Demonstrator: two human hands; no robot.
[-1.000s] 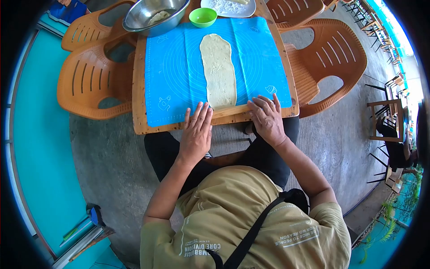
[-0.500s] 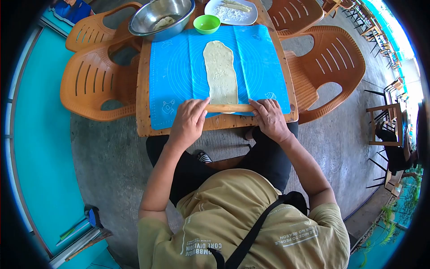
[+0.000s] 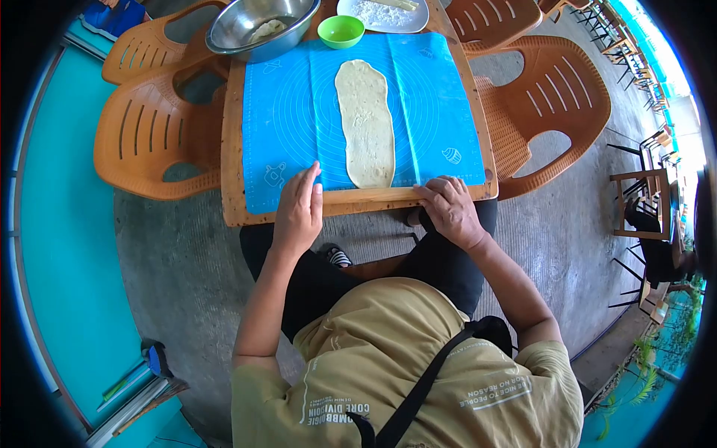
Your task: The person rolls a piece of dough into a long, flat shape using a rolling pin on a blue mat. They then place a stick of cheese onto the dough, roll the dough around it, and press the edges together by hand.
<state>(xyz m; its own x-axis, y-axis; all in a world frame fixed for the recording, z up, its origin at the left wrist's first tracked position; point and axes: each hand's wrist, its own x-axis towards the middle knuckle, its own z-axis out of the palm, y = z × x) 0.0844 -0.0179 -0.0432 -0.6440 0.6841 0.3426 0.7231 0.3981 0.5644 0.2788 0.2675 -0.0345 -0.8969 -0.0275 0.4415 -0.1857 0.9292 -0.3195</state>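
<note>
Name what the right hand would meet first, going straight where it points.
Beyond the rolling pin it touches, the right hand would likely meet the dough; hand height is unclear.

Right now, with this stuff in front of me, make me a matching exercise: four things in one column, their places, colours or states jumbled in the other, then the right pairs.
Things:
1. Rolling pin
2. Flattened dough
3. Small bowl
4. Metal bowl

Descriptions:
A. Bright green
B. Holding a pale lump
C. One end at the right hand
D. A long pale strip on the blue mat

Right pairs: 1-C, 2-D, 3-A, 4-B
</note>
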